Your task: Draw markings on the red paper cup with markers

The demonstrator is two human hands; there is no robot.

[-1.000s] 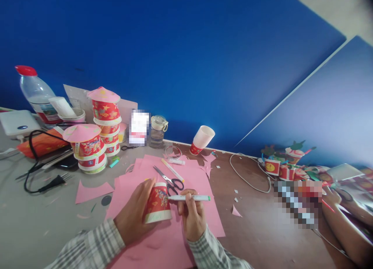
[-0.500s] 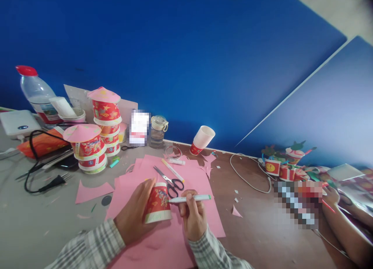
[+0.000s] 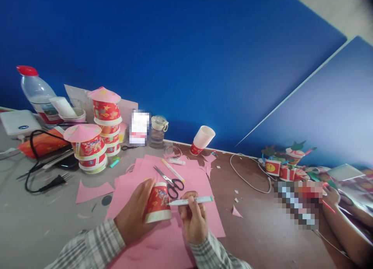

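Note:
My left hand (image 3: 134,214) is wrapped round an upside-down red patterned paper cup (image 3: 158,203) that rests on pink paper sheets (image 3: 163,241). My right hand (image 3: 194,218) is closed on a white marker with a green cap (image 3: 190,201). The marker lies almost level, and its tip touches the cup's side. Black-handled scissors (image 3: 170,181) lie on the pink paper just behind the cup.
Stacks of red cups with pink cone lids (image 3: 87,146) stand at the left, near a water bottle (image 3: 36,94) and a black power cable (image 3: 43,183). A tilted stack of white cups (image 3: 203,138) leans by the blue wall. Another person's arm (image 3: 346,226) lies at the right.
My right hand and the marker have dropped slightly, and the marker's tip has slid lower along the cup's side. My left hand and the cup have stayed put.

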